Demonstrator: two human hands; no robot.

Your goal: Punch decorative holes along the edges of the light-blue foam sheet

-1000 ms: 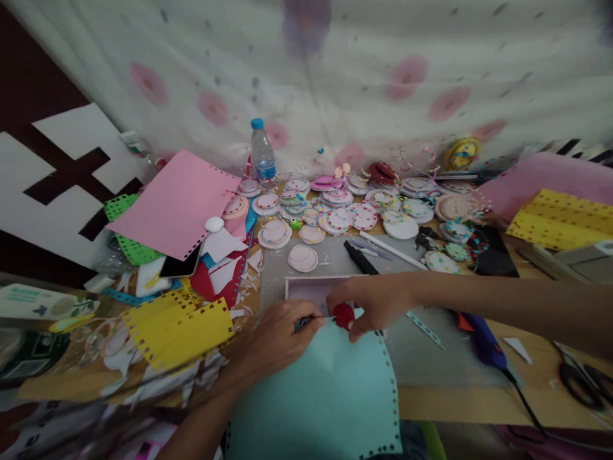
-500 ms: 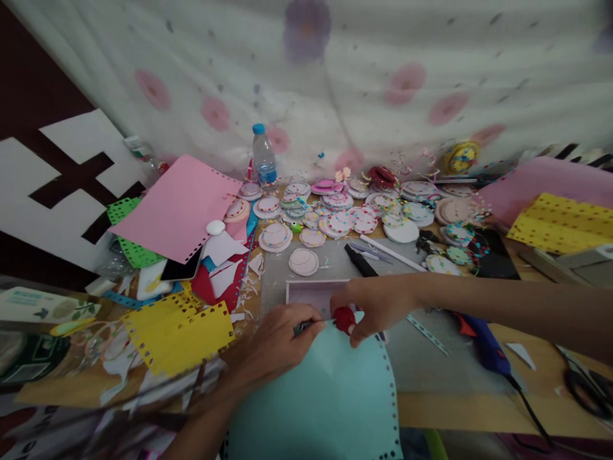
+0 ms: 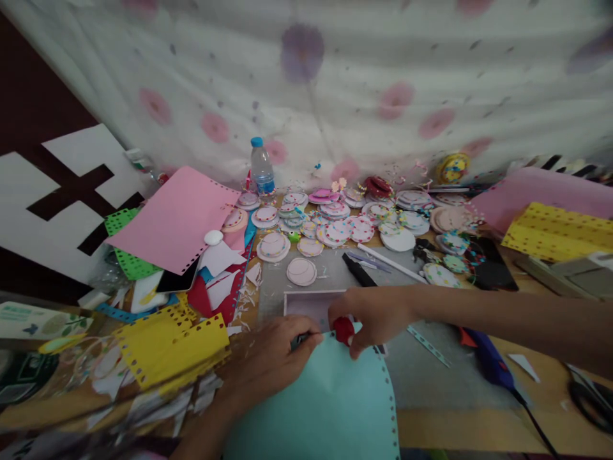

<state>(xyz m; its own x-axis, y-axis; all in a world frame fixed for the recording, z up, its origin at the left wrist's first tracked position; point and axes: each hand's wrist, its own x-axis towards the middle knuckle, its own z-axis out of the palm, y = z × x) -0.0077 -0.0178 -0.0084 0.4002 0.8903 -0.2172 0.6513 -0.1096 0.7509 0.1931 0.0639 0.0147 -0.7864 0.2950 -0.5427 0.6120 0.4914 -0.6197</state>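
A light teal sheet point(image 3: 335, 402) with small holes along its right edge lies at the bottom centre. My left hand point(image 3: 287, 351) pinches its upper left corner, with a small dark object partly visible by the fingers. A red rounded tool point(image 3: 343, 330) sits at the sheet's top edge, and my right hand point(image 3: 368, 313) is closed on it, thumb in front. Behind both hands is a shallow white box point(image 3: 311, 295), partly hidden by them.
Decorated paper discs point(image 3: 335, 231) crowd the table's back, near a water bottle point(image 3: 262, 167). Pink point(image 3: 177, 217) and yellow sheets point(image 3: 177, 345) lie left. A black marker point(image 3: 358, 269), blue-handled tool point(image 3: 489, 358) and scissors point(image 3: 591, 399) are on the right.
The camera view has tilted up slightly, so most things appear a little lower. Both hands keep their hold on the sheet and the red tool.
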